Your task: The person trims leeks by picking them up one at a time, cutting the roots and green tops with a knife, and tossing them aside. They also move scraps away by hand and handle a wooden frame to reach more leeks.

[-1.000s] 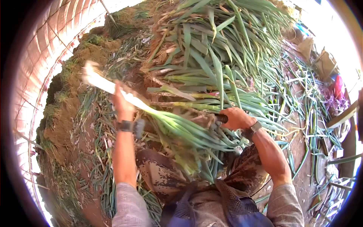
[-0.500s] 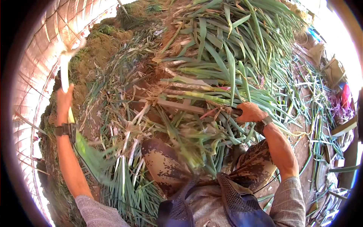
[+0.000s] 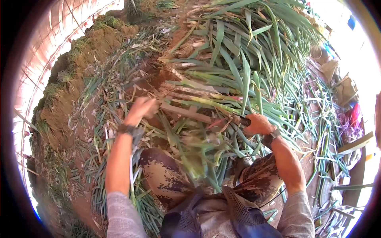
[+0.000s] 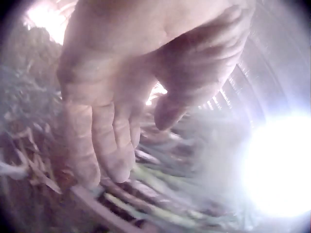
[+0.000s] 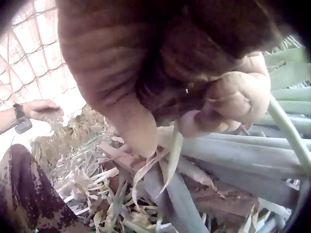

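My left hand (image 3: 143,108) reaches forward with relaxed fingers and holds nothing; in the left wrist view the left hand (image 4: 136,141) hovers just above pale leek stalks (image 4: 155,182). My right hand (image 3: 258,123) grips the dark handle (image 3: 245,120) of a tool. Its long flat blade (image 3: 186,112) lies across the stalks toward the left hand. In the right wrist view the right hand (image 5: 209,107) is curled tight, with leaves caught under it. A large heap of leeks (image 3: 238,59) with long green leaves lies ahead.
Trimmed leaves and husks (image 3: 115,79) litter the ground around my knees in camouflage trousers (image 3: 166,178). An earth bank (image 3: 59,111) and a plastic greenhouse wall (image 3: 31,59) close the left side. Boxes and scraps (image 3: 345,87) lie at the right.
The left hand held a white-stalked leek, swung it out to the left, let it go and has come back empty to the heap. The right hand has stayed on the tool handle.
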Available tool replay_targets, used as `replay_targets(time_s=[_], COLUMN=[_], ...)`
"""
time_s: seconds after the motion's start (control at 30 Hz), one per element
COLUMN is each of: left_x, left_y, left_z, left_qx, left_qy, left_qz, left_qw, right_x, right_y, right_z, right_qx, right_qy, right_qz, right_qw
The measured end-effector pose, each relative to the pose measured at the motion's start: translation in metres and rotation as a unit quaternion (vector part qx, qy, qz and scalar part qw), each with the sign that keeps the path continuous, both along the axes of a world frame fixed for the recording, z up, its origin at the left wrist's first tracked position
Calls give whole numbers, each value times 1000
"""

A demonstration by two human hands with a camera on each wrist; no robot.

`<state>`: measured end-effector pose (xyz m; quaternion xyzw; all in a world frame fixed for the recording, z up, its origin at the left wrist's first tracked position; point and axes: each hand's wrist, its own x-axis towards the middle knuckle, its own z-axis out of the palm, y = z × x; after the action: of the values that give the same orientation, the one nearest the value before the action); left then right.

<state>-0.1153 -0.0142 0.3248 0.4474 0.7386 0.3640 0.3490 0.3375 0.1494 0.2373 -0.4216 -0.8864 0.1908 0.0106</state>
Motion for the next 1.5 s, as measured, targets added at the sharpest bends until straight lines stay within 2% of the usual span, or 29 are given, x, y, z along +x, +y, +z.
replay_targets(time_s=[0.07, 0.1, 0.13, 0.2, 0.23, 0.27, 0.33, 0.37, 0.4, 0.47, 0.5, 0.57, 0.63, 0.67, 0.73, 0.83, 0.9, 0.93, 1.0, 1.1, 1.13, 1.2, 1.33, 1.4, 1.43, 1.5], left_x=[36, 52, 67, 91, 102, 112, 128, 135, 139, 143, 141, 142, 146, 142, 142, 162, 175, 180, 193, 224, 222, 214, 208, 202, 203, 207], left_y=[52, 72, 86, 109, 117, 123, 124, 127, 133, 147, 153, 165, 171, 178, 179, 165, 152, 144, 125, 104, 103, 100, 92, 87, 86, 90], left_z=[-30, -46, -60, -103, -122, -139, -167, -175, -182, -202, -210, -215, -215, -234, -236, -203, -196, -191, -176, -149, -153, -161, -146, -146, -154, -183], left_qx=[38, 35, -7, -8, -13, -20, 21, 22, 22, 94, 91, 64, 35, 49, 66, 58, 72, 73, 7, 26, 28, 48, 44, 16, 16, 49], left_qy=[-77, -93, -168, -286, -313, -340, -388, -411, -418, -448, -450, -446, -440, -437, -435, -471, -527, -527, -564, -578, -580, -560, -582, -564, -564, -480], left_qz=[-17, -32, -33, 3, 13, 23, 55, 97, 100, 179, 191, 224, 253, 252, 251, 262, 188, 190, -5, 30, 32, -72, -57, -128, -127, -155], left_qw=[996, 995, 985, 958, 950, 940, 920, 906, 903, 871, 868, 864, 861, 862, 862, 840, 825, 825, 826, 815, 813, 824, 810, 815, 816, 862], right_x=[-5, -6, -7, -6, -6, -5, -2, 3, 5, 8, 9, 12, 17, 18, 16, 18, 22, 24, 26, 29, 29, 29, 20, 10, 7, -2], right_y=[-1, -4, -6, -10, -10, -11, -9, -9, -9, -9, -7, -2, 2, 3, -2, -8, -6, -7, -11, -11, -11, -14, -20, -23, -26, -24], right_z=[3, 4, 5, 9, 12, 15, 22, 20, 16, 23, 27, 33, 31, 30, 37, 45, 44, 43, 43, 40, 39, 37, 36, 37, 37, 35], right_qx=[2, -11, -24, -40, 5, 7, -75, -53, -50, -70, -70, -74, -75, -76, -71, -68, -53, -42, -42, -65, -64, -94, -54, -48, -9, -1], right_qy=[-9, -31, -53, -5, 11, 4, -3, 5, 4, 48, 43, 67, 64, 65, 60, 65, 56, 48, 52, 49, 47, 80, 74, 45, 80, 95], right_qz=[-1, 22, 44, 9, -38, -42, -56, 0, 31, 5, 7, -76, -72, -67, -54, -59, -55, -55, -38, -2, 0, 5, 28, 5, 15, -5], right_qw=[1000, 999, 997, 999, 999, 999, 996, 999, 998, 996, 997, 992, 993, 993, 994, 994, 995, 996, 997, 997, 997, 992, 995, 998, 997, 995])
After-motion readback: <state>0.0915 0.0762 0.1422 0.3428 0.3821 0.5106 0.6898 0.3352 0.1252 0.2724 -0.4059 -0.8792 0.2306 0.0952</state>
